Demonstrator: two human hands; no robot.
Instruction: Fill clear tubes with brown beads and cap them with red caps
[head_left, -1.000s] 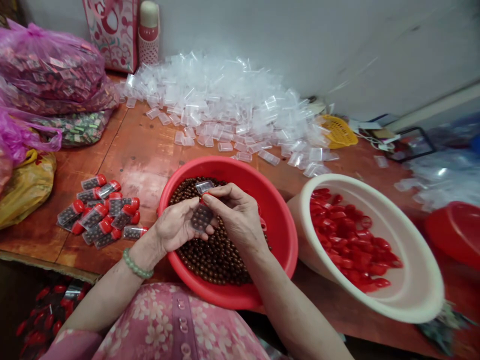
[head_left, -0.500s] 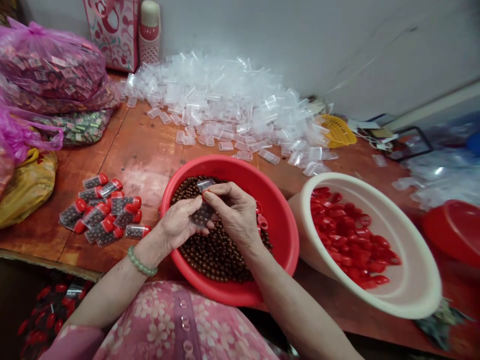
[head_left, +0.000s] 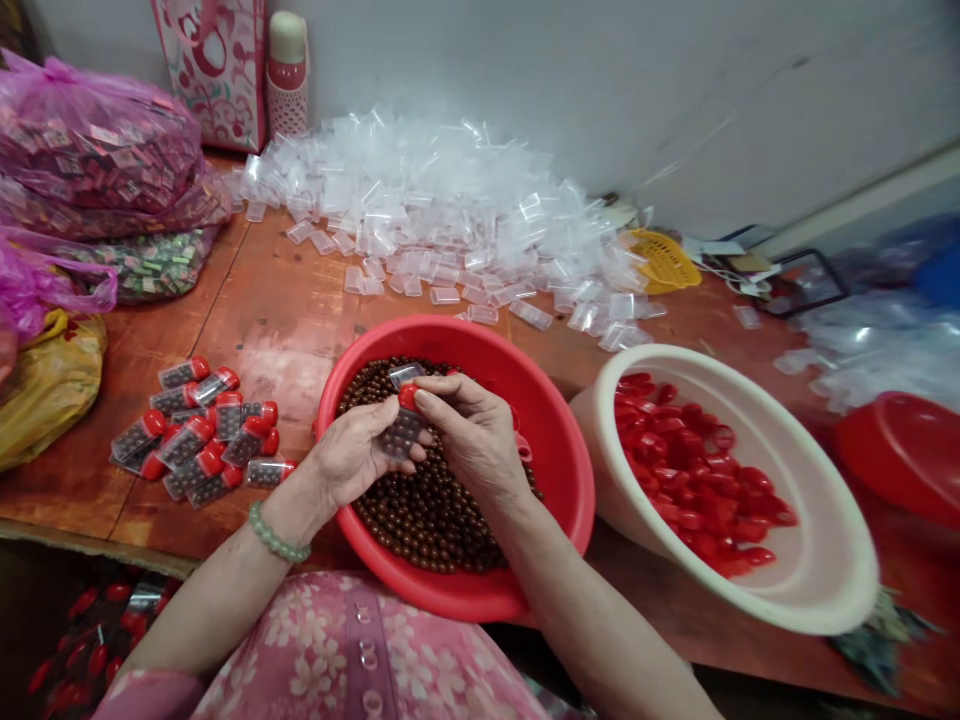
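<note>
Over a red basin [head_left: 577,480] of brown beads [head_left: 442,520], my left hand [head_left: 356,450] is wrapped around a clear container [head_left: 399,436] filled with dark beads. A red cap [head_left: 409,397] sits at the container's top end. The thumb and fingers of my right hand [head_left: 476,430] are closed on that cap. Just behind it, an uncapped clear container [head_left: 406,374] shows above the beads. Several filled containers with red caps [head_left: 214,435] lie in a group on the table, left of the basin.
A cream basin [head_left: 832,540] with red caps [head_left: 697,470] stands at the right. Clear containers [head_left: 450,200] are heaped along the wall. Stuffed plastic bags [head_left: 97,150] fill the left side. A yellow basket [head_left: 664,260] and a red bowl [head_left: 900,450] are farther right.
The red cap now shows plainly on the container's end under my right fingers. My hands remain together over the basin, and the whole view has shifted slightly.
</note>
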